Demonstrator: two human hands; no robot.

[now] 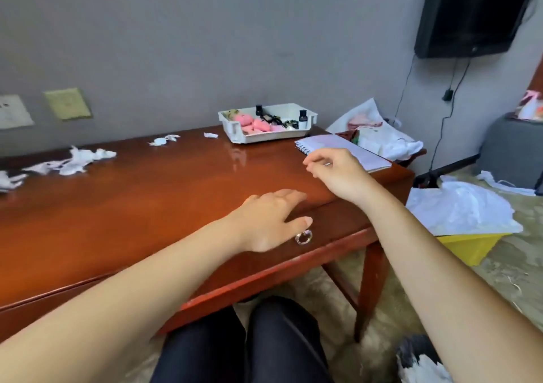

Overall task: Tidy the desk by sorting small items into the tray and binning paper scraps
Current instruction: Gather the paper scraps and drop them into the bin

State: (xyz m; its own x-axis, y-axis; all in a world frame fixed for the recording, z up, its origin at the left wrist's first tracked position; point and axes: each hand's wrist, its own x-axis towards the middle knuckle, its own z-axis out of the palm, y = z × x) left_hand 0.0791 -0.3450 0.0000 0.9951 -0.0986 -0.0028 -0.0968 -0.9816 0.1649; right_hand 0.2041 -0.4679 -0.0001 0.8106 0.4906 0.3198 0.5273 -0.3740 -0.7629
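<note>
A white tray (308, 118) stands at the back of the wooden desk (147, 194), holding pink items, small dark bottles and other small things. Torn white paper scraps (79, 159) lie along the desk's left side, with smaller scraps (163, 140) and one more scrap (211, 135) nearer the tray. My left hand (273, 221) rests flat on the desk's front edge, fingers straight, holding nothing. My right hand (335, 171) hovers above the desk by a spiral notebook (338, 146), fingers loosely curled, with nothing visible in it.
A yellow bin (470, 246) lined with a white plastic bag stands on the floor right of the desk. White bags and cloth (379, 136) pile up at the desk's far right end. A ring drawer pull (304, 237) hangs under my left hand. A black screen (470, 12) hangs on the wall.
</note>
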